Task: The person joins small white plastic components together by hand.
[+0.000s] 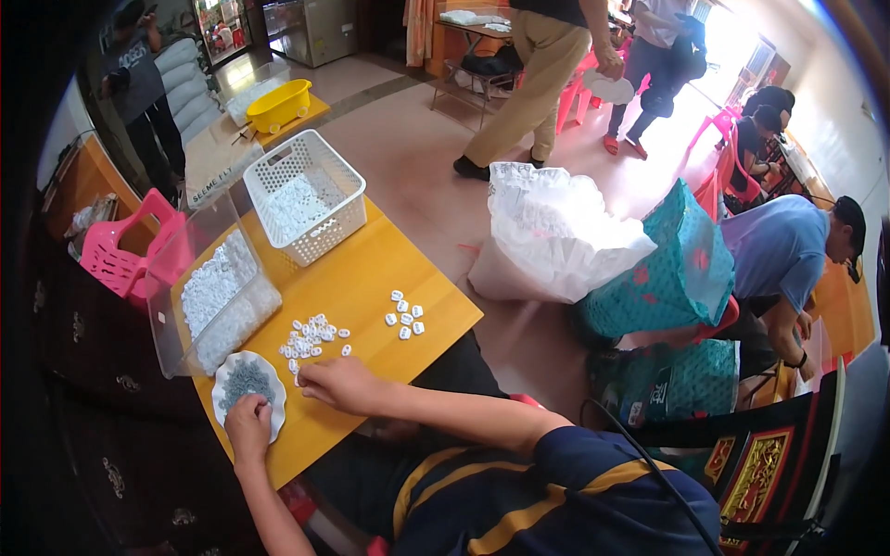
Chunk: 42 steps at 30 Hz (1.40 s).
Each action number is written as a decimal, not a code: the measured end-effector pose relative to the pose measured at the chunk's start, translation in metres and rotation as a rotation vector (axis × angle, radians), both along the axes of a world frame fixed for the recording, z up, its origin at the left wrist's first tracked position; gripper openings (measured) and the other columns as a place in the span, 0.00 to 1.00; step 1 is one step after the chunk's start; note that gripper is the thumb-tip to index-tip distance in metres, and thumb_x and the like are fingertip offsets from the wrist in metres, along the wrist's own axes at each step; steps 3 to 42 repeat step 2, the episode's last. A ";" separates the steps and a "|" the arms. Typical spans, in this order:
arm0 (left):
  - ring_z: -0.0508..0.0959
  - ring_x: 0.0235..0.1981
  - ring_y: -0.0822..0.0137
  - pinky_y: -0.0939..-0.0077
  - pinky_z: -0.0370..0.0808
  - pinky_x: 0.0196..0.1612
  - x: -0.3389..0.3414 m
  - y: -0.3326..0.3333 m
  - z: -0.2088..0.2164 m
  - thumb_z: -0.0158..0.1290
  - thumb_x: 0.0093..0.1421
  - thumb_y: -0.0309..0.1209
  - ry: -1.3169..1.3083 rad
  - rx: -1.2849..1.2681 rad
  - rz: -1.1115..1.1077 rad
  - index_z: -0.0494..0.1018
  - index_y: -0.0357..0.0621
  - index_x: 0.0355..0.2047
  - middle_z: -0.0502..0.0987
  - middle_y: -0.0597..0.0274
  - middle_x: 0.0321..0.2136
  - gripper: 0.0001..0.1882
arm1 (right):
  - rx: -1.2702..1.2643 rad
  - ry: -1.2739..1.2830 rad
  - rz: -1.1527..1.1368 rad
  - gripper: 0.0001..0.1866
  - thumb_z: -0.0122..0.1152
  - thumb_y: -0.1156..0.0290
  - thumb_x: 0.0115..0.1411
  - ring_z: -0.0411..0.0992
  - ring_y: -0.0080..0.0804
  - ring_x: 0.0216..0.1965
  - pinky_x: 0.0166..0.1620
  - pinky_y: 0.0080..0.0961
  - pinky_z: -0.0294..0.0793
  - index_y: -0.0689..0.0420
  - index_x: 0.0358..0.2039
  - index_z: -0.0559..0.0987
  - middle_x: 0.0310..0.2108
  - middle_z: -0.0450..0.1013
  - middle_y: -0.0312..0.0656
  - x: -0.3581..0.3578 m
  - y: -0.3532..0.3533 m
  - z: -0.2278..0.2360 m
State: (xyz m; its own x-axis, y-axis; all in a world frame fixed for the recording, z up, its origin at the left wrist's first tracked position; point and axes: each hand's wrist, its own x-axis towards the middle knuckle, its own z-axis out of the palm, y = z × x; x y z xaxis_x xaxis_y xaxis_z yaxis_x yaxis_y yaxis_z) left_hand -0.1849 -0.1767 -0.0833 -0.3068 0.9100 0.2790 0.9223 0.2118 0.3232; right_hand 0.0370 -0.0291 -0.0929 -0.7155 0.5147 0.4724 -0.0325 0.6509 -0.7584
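A white scalloped plate (pixel 222 393) holds a heap of small grey-blue pieces (pixel 248 375). My left hand (pixel 248 426) reaches over the plate's near edge, its fingers curled together at the heap; whatever they pinch is hidden. To the right, my right hand (pixel 341 384) is closed at the near edge of a loose pile of small white oval pieces (pixel 311 337) with dark markings. A white piece shows at its fingertips. Several more white oval pieces (pixel 405 320) lie apart in a small group farther right on the yellow table (pixel 399 250).
A clear plastic bin (pixel 167 320) of white pieces stands beyond the plate, beside a white perforated basket (pixel 324 227). Farther off is a yellow tub (pixel 278 107). A white sack (pixel 547 241) and teal bags (pixel 649 269) stand right of the table. Other people are nearby.
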 end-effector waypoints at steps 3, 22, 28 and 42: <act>0.79 0.30 0.47 0.56 0.74 0.33 0.001 0.000 -0.001 0.60 0.49 0.23 -0.030 -0.018 0.025 0.76 0.40 0.26 0.77 0.51 0.26 0.04 | -0.046 -0.056 0.037 0.14 0.66 0.62 0.58 0.78 0.51 0.32 0.34 0.46 0.75 0.53 0.40 0.75 0.30 0.79 0.47 0.009 -0.002 -0.006; 0.79 0.30 0.47 0.56 0.74 0.33 0.001 0.000 -0.001 0.60 0.49 0.23 -0.030 -0.018 0.025 0.76 0.40 0.26 0.77 0.51 0.26 0.04 | -0.046 -0.056 0.037 0.14 0.66 0.62 0.58 0.78 0.51 0.32 0.34 0.46 0.75 0.53 0.40 0.75 0.30 0.79 0.47 0.009 -0.002 -0.006; 0.79 0.30 0.47 0.56 0.74 0.33 0.001 0.000 -0.001 0.60 0.49 0.23 -0.030 -0.018 0.025 0.76 0.40 0.26 0.77 0.51 0.26 0.04 | -0.046 -0.056 0.037 0.14 0.66 0.62 0.58 0.78 0.51 0.32 0.34 0.46 0.75 0.53 0.40 0.75 0.30 0.79 0.47 0.009 -0.002 -0.006; 0.79 0.30 0.47 0.56 0.74 0.33 0.001 0.000 -0.001 0.60 0.49 0.23 -0.030 -0.018 0.025 0.76 0.40 0.26 0.77 0.51 0.26 0.04 | -0.046 -0.056 0.037 0.14 0.66 0.62 0.58 0.78 0.51 0.32 0.34 0.46 0.75 0.53 0.40 0.75 0.30 0.79 0.47 0.009 -0.002 -0.006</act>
